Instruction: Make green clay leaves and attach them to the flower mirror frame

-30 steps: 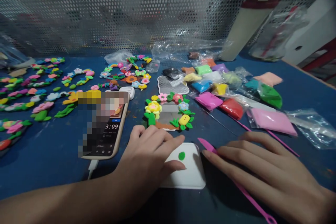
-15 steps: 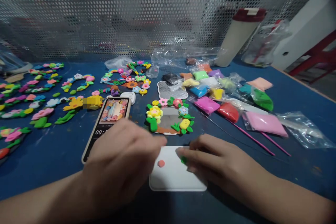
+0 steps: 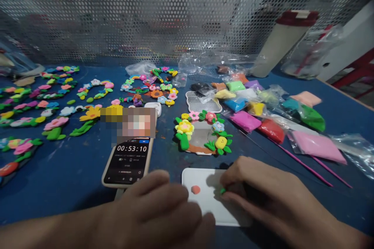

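Note:
A white board [image 3: 201, 214] lies flat on the table in front of me. On its left part sits a small coral-red piece of clay [image 3: 195, 189]. My right hand [image 3: 257, 194] bends over the board's right side, thumb and index finger pinching a tiny green piece of clay [image 3: 223, 191]. My left hand [image 3: 166, 210], somewhat blurred, is curled at the board's lower left corner; its fingertips are hidden. Just beyond the board lies a frame decorated with clay flowers and leaves [image 3: 184, 126], around a grey centre, touched by neither hand.
Left of the board a phone [image 3: 125, 163] shows a timer. Several clay-flower pieces [image 3: 95, 89] spread across the left. Bags of coloured clay [image 3: 245, 120], two pink sticks [image 3: 304, 165] and a tumbler [image 3: 280, 42] occupy the right. A perforated metal panel [image 3: 163, 15] stands behind.
My left hand has moved down, away from the board's top edge, uncovering the phone's timer. The right hand now pinches the green clay. The whole view has shifted, so things appear farther right.

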The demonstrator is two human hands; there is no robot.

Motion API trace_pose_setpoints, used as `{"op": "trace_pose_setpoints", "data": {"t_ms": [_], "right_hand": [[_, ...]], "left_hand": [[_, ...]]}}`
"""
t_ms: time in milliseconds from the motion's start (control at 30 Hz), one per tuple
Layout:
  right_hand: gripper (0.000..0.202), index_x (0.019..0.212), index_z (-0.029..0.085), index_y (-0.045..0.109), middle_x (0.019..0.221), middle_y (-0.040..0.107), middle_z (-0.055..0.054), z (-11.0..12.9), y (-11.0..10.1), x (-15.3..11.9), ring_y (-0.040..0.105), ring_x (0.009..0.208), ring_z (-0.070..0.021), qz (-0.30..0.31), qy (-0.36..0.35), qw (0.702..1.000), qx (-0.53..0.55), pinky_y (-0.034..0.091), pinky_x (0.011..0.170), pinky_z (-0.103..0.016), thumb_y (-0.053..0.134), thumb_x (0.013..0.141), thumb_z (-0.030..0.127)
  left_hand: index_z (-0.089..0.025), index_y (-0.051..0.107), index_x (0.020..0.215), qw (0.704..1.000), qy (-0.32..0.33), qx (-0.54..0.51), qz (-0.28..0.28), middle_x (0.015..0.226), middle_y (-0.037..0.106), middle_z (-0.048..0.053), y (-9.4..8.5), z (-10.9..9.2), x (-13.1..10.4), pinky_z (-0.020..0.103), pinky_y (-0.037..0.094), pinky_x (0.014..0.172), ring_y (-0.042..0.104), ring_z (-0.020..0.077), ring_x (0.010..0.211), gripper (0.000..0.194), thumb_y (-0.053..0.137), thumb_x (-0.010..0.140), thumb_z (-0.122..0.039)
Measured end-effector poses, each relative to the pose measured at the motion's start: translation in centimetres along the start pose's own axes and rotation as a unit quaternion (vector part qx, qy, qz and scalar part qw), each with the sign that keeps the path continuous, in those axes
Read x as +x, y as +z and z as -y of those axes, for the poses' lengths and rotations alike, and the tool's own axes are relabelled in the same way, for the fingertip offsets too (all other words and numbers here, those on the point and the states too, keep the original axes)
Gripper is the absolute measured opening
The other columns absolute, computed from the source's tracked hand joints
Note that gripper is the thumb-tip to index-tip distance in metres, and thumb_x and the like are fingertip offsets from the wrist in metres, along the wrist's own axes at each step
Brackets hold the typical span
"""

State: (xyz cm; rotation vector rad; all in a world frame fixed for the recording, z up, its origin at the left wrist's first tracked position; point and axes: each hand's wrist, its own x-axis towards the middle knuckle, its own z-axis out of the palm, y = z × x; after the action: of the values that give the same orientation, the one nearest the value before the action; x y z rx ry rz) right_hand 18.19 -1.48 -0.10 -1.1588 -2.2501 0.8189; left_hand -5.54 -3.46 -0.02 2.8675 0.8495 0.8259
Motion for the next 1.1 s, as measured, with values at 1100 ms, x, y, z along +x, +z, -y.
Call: {"op": "trace_pose_setpoints", "data": {"t_ms": [1100], "right_hand": [[0.041, 0.104, 0.008, 0.067, 0.107, 0.071, -0.013, 1.3, -0.7, 2.1, 0.068, 0.098, -0.0253, -0.083, -0.355, 0.869, -0.334, 0.056, 0.085, -0.036, 0.027, 0.093, 0.01]], "left_hand": [[-0.019, 0.052, 0.061, 0.866, -0.38, -0.325, -0.008, 0.06, 0.049, -0.005, 1.3, 1.3, 3.6, 0.019, 0.036, 0.052, 0.045, 0.0088, 0.056, 0.025, 0.047, 0.084, -0.027]]}}
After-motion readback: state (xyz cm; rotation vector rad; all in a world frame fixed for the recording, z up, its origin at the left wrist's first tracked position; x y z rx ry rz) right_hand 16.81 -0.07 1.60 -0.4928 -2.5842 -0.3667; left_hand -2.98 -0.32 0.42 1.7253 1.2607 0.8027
